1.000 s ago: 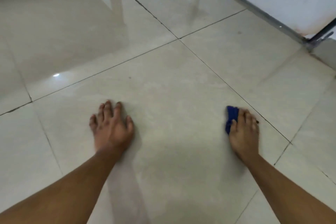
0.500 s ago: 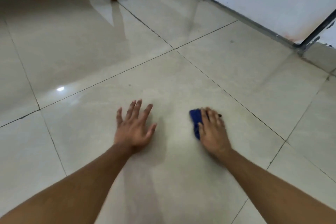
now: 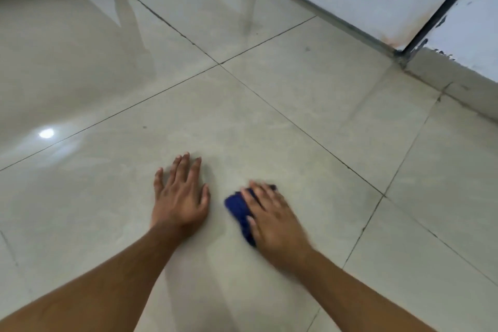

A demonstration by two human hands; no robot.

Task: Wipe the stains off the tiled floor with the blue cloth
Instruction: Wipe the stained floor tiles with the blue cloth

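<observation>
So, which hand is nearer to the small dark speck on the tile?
Left. The left hand lies flat below the speck, slightly right of it; the right hand, pressing the blue cloth, is farther right.

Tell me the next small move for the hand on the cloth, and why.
Probably push the blue cloth forward toward the small dark speck further up the same tile. The right hand presses the cloth flat; the left hand braces on the tiled floor.

Dim, even indoor light. Small bright glare spot [image 3: 46, 133] on glossy tiled floor [image 3: 242, 116], well left of left hand [image 3: 179, 198]. Right hand [image 3: 272, 217] motion-blurred. Soft arm shadows beneath. Grout lines bow toward edges.
</observation>
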